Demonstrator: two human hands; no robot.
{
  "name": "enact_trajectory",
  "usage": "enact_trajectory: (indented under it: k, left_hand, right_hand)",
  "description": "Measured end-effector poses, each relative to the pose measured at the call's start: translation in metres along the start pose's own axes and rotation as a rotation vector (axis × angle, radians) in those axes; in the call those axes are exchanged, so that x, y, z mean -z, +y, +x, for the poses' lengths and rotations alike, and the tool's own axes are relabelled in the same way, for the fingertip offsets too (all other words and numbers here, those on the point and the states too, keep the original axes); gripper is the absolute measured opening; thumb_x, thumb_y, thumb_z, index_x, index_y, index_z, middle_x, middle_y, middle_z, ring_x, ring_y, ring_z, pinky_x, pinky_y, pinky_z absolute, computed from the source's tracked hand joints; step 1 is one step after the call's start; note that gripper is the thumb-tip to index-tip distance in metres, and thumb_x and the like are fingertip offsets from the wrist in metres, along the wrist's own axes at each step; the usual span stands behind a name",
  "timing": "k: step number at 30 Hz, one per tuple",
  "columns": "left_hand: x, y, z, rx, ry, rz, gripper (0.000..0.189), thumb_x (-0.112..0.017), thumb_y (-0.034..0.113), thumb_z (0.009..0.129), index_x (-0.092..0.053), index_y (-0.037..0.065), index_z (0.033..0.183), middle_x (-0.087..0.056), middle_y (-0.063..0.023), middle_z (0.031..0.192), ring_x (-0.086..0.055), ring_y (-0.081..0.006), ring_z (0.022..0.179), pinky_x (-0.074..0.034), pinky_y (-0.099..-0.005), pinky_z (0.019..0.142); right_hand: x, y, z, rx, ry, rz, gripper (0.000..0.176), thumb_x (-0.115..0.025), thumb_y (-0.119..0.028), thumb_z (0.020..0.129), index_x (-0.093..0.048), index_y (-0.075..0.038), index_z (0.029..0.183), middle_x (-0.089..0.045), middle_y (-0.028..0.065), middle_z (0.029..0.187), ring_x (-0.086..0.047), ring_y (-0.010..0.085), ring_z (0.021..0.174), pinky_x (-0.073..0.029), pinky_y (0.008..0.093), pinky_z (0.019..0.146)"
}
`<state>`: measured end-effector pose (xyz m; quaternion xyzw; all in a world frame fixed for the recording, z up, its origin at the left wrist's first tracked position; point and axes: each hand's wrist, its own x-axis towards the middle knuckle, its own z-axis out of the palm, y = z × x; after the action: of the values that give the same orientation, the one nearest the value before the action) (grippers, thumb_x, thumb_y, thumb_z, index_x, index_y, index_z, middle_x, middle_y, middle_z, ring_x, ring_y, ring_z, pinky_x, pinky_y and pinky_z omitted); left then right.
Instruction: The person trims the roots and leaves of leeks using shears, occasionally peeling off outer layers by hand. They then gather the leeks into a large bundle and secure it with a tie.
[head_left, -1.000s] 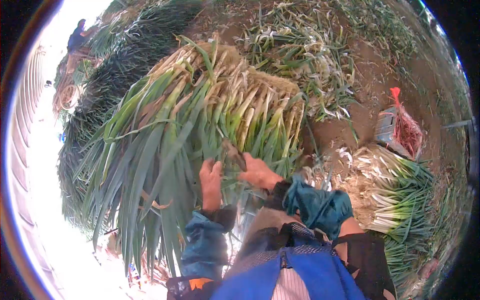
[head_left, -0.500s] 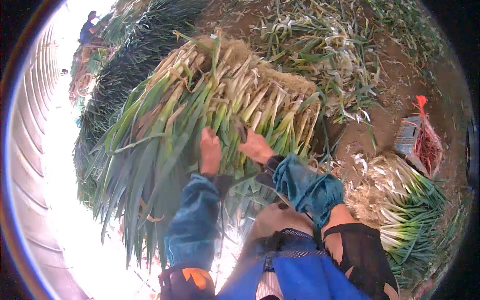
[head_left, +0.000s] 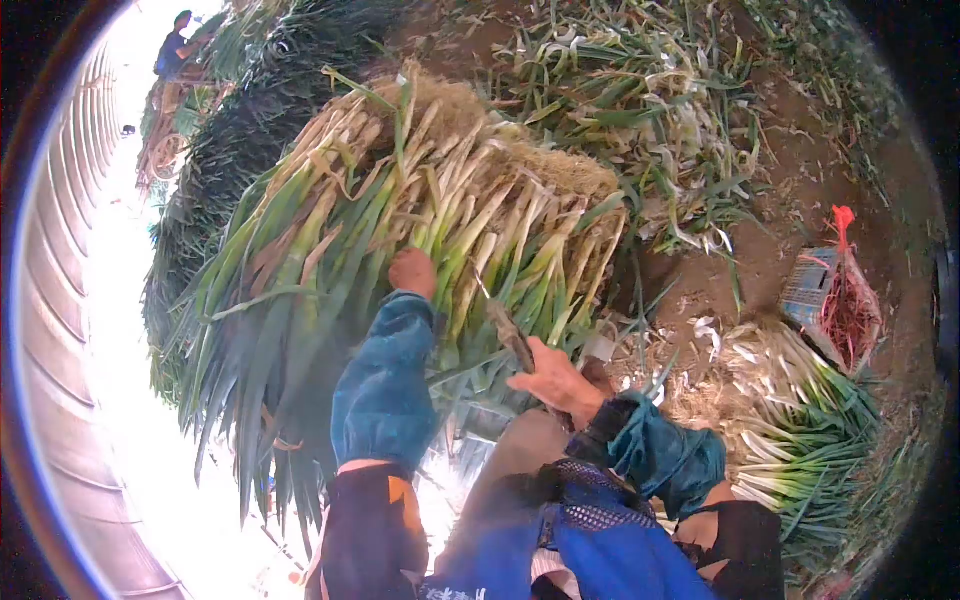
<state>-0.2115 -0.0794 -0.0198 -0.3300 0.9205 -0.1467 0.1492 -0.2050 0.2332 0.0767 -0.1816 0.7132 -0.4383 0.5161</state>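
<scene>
A large heap of leeks (head_left: 465, 215) lies in front of me, with pale stalks, brown rooty ends away from me and long green leaves hanging to the left. My left hand (head_left: 412, 272) is closed among the stalks near the middle of the heap; its fingertips are hidden. In my right hand (head_left: 555, 380) is a small knife (head_left: 510, 330) with a dark, brownish body and a thin bright tip pointing up at the leeks. That hand is lower, above my knee, apart from the stalks.
Cleaned leeks (head_left: 790, 440) lie on the ground at right, beside a red net bag (head_left: 848, 310). Stripped leaves (head_left: 650, 120) litter the soil at the back. A dark green leek pile (head_left: 245, 140) stands behind at left, with another person (head_left: 172, 48) beyond. A ribbed wall (head_left: 70, 250) runs along the left.
My right hand has drawn back from the stalks, down and to the right, with the knife. My left hand stays near the same stalks and its wrist has bent.
</scene>
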Motion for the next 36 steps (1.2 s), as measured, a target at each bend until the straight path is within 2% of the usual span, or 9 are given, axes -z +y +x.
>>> enact_trajectory:
  k: [2, 11, 14, 17, 20, 22, 29, 33, 36]
  left_hand:
    - [0.002, -0.013, 0.009, -0.049, -0.132, -0.085, 0.022, -0.055, 0.016, 0.078, -0.058, 0.001, 0.093, -0.061, -0.0204, 0.091, -0.061, -0.0331, 0.09, -0.052, -0.0401, 0.073]
    - [0.007, -0.048, -0.003, -0.141, -0.24, -0.313, 0.037, -0.063, 0.021, 0.067, -0.058, 0.001, 0.098, -0.062, -0.0233, 0.095, -0.06, -0.0377, 0.09, -0.047, -0.0445, 0.077]
    - [-0.032, -0.068, -0.008, -0.076, -0.373, -0.89, 0.038, -0.061, 0.022, 0.068, -0.057, 0.0, 0.099, -0.062, -0.0235, 0.094, -0.059, -0.0379, 0.088, -0.047, -0.0434, 0.075]
    - [0.008, -0.059, -0.056, -0.085, -0.422, -1.007, 0.035, -0.058, 0.021, 0.069, -0.056, -0.001, 0.095, -0.061, -0.0245, 0.091, -0.059, -0.0389, 0.086, -0.046, -0.0436, 0.075]
    - [0.029, -0.063, -0.094, -0.233, -0.206, -1.007, 0.033, -0.057, 0.021, 0.069, -0.054, -0.001, 0.094, -0.06, -0.0259, 0.091, -0.058, -0.0409, 0.086, -0.045, -0.0453, 0.076]
    - [0.032, -0.066, -0.103, -0.2, -0.266, -0.973, 0.033, -0.057, 0.02, 0.069, -0.053, -0.001, 0.094, -0.059, -0.0266, 0.091, -0.057, -0.0416, 0.087, -0.044, -0.0462, 0.077]
    - [0.012, -0.068, -0.091, -0.129, -0.45, -0.938, 0.041, -0.062, 0.026, 0.069, -0.053, 0.0, 0.1, -0.06, -0.0253, 0.097, -0.057, -0.0413, 0.093, -0.044, -0.0463, 0.08]
    - [-0.018, -0.112, -0.123, -0.163, -0.514, -0.908, 0.054, -0.067, 0.033, 0.065, -0.052, 0.002, 0.106, -0.061, -0.024, 0.099, -0.058, -0.0394, 0.095, -0.045, -0.0444, 0.082]
    - [-0.024, -0.145, -0.158, -0.2, -0.43, -0.721, 0.06, -0.069, 0.034, 0.063, -0.05, 0.001, 0.109, -0.06, -0.0252, 0.101, -0.058, -0.039, 0.096, -0.045, -0.0432, 0.083]
  right_hand:
    - [0.002, 0.008, -0.018, 0.013, 0.017, 0.048, 0.054, -0.064, -0.032, 0.07, -0.043, 0.004, 0.105, -0.059, 0.0284, 0.087, -0.058, 0.0414, 0.083, -0.045, 0.0444, 0.074]
    - [-0.019, 0.003, -0.064, -0.041, -0.029, -0.074, 0.055, -0.061, -0.031, 0.072, -0.038, 0.003, 0.109, -0.059, 0.0305, 0.085, -0.057, 0.0466, 0.082, -0.046, 0.0479, 0.073]
    - [-0.032, -0.01, -0.061, -0.005, 0.0, -0.129, 0.053, -0.062, -0.03, 0.073, -0.037, 0.002, 0.108, -0.058, 0.0304, 0.081, -0.057, 0.0466, 0.08, -0.045, 0.0489, 0.07]
    - [-0.053, -0.013, -0.032, 0.041, 0.056, -0.221, 0.055, -0.063, -0.03, 0.073, -0.037, 0.0, 0.11, -0.057, 0.0295, 0.074, -0.056, 0.0465, 0.075, -0.045, 0.0489, 0.065]
    - [-0.053, -0.017, 0.015, 0.042, 0.162, -0.262, 0.053, -0.063, -0.029, 0.073, -0.037, -0.001, 0.11, -0.057, 0.0291, 0.075, -0.056, 0.0463, 0.075, -0.044, 0.0493, 0.066]
    - [-0.052, -0.024, 0.027, 0.022, 0.23, -0.27, 0.052, -0.063, -0.028, 0.073, -0.037, -0.001, 0.109, -0.057, 0.029, 0.076, -0.056, 0.046, 0.077, -0.044, 0.0492, 0.067]
    - [-0.085, -0.072, -0.044, -0.07, -0.02, -0.34, 0.059, -0.061, -0.028, 0.071, -0.033, 0.0, 0.115, -0.06, 0.028, 0.079, -0.059, 0.0451, 0.076, -0.048, 0.051, 0.068]
    - [-0.079, -0.031, 0.027, -0.1, 0.197, -0.417, 0.055, -0.06, -0.028, 0.072, -0.035, 0.004, 0.11, -0.059, 0.0289, 0.078, -0.058, 0.0454, 0.077, -0.047, 0.0513, 0.068]
    - [-0.068, -0.028, 0.026, -0.056, 0.195, -0.408, 0.054, -0.062, -0.028, 0.072, -0.038, 0.006, 0.108, -0.059, 0.0287, 0.077, -0.058, 0.0455, 0.077, -0.047, 0.0513, 0.067]
